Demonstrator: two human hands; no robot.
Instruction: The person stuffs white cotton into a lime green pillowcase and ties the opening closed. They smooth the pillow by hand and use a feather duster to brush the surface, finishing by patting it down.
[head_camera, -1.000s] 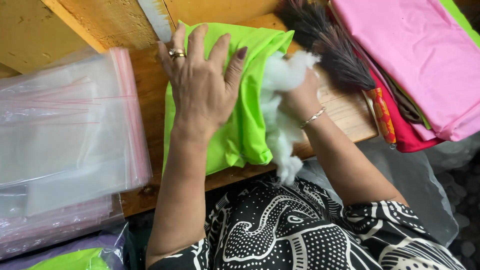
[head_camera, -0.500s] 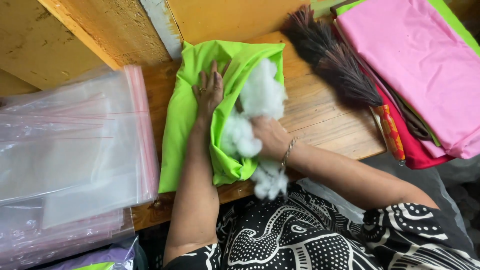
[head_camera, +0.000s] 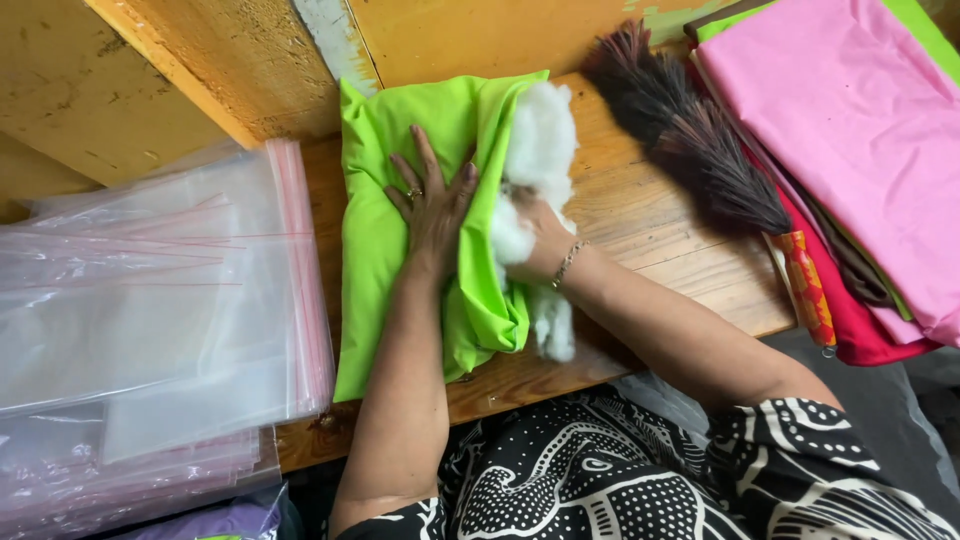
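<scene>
One view: head camera, looking down at the wooden bench (head_camera: 650, 250); all places below are relative to the green fabric cover (head_camera: 400, 180).
Cover: bright green, lying on the bench top, its open edge on the side toward the brush, bunched where it is part filled.
Stuffing: white fibre stuffing (head_camera: 535, 140) at the cover's open edge, some inside the mouth, a tuft hanging off the near corner of the cover.
Left hand: left hand (head_camera: 432, 205) flat on top of the cover, fingers spread wide, palm down, gripping nothing, only pressing the cloth.
Right hand: right hand (head_camera: 535, 245) at the cover's open edge, sunk into the stuffing up to the wrist; fingers hidden, so cannot tell how far it is closed or whether it holds a wad.
Handling, judged: stuffing very light, soft, springy, tears apart in clumps; take it in loose handfuls. Cover thin, limp, likely to slide on wood; hold it by the open hem or pin it flat.
Beside cover, away from opening: stack of clear zip bags (head_camera: 150, 300), just overlapping the bench edge.
Beyond the opening: dark feather brush (head_camera: 690, 140), then folded pink cloth (head_camera: 840, 130) on a pile, well apart.
</scene>
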